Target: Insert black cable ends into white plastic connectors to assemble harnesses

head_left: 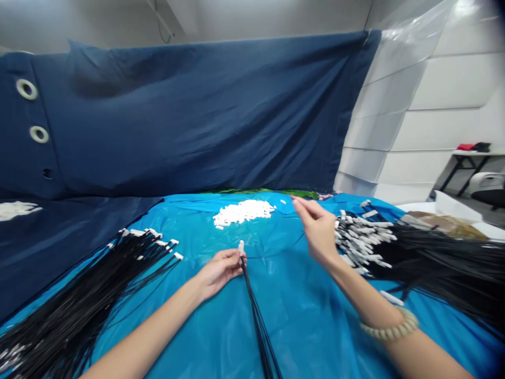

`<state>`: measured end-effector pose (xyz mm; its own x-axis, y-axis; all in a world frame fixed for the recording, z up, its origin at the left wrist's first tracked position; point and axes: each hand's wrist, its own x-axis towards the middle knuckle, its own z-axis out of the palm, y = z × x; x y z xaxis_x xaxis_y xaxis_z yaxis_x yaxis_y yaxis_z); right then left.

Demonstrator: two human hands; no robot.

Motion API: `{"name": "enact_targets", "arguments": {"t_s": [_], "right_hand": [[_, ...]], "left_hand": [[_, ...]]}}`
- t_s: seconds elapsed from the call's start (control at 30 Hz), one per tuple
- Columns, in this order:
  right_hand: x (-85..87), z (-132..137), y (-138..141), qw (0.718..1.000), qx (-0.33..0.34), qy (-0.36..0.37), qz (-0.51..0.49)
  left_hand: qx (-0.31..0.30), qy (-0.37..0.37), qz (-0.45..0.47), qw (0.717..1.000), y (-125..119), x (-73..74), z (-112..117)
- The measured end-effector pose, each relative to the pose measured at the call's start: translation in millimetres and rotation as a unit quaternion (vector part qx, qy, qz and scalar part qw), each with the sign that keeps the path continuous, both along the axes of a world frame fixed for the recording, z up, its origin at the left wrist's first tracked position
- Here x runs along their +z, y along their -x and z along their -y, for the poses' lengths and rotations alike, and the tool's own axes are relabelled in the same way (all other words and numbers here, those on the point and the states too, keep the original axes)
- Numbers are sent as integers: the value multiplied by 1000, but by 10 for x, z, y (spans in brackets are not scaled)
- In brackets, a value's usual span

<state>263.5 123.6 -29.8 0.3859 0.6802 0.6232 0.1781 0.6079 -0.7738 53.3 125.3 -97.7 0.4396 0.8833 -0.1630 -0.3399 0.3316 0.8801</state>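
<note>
My left hand (221, 271) is closed in a pinch round a thin black cable (256, 316) just below its white end cap (241, 246); the cable runs down toward me over the blue sheet (292, 316). My right hand (317, 229) hovers higher and to the right, its fingers loosely stretched toward a heap of small white caps (243, 211), holding nothing that I can see. It is right beside a big bundle of black cables with white ends (366, 239).
A second bundle of black capped cables (98, 289) fans across the left of the table. A dark blue cloth (197, 116) hangs behind. At the far right stand a desk (471, 158), a white bag and brown cardboard (437, 221).
</note>
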Motion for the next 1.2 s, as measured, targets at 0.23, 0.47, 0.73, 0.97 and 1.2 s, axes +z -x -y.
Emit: {"name": "enact_targets", "arguments": {"t_s": [0.23,0.47,0.73,0.97,1.2], "right_hand": [[-254,306,477,970,52,-11,236],[-336,353,519,957,25,-29,286],[-357,347,526,951,24,-56,302],[-405,323,513,939,26,-108,326],[-438,293,473,911,-1,-164,379]], "left_hand": [[36,0,17,999,-28,-17,-4],[51,-6,10,999,-44,26,36],[43,-29,7,999,-63,51,65],[45,-34,0,998,-67,65,78],[46,-34,-2,998,-74,84,89]]}}
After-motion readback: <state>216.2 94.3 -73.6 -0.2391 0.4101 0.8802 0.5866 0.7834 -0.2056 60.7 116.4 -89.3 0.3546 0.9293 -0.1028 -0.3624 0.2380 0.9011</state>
